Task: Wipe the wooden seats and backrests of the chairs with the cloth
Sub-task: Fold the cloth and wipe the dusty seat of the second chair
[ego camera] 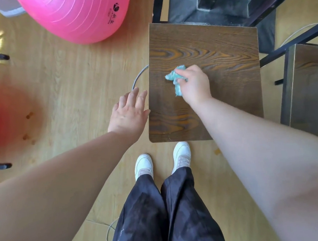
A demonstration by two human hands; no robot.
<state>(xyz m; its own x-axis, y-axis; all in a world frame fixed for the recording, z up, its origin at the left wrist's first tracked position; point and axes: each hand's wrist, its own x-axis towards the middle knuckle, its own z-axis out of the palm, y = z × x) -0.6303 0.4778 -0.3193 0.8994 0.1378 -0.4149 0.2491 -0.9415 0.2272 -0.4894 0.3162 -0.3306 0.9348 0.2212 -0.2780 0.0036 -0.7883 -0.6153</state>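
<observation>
While the fingers of the right hand (195,85) curl round a crumpled teal cloth (176,78), pressing it to the wooden seat (215,50) a little left of its middle, bare wood lies open on every side out to the seat's edges. The left hand (128,114) is spread, fingers straight, holding nothing, just beside the seat's left edge; its thumb may touch that edge, though I cannot tell. Open floor (60,82) stretches leftward to a pink ball (76,12). A second seat (313,87) stands near the right edge.
</observation>
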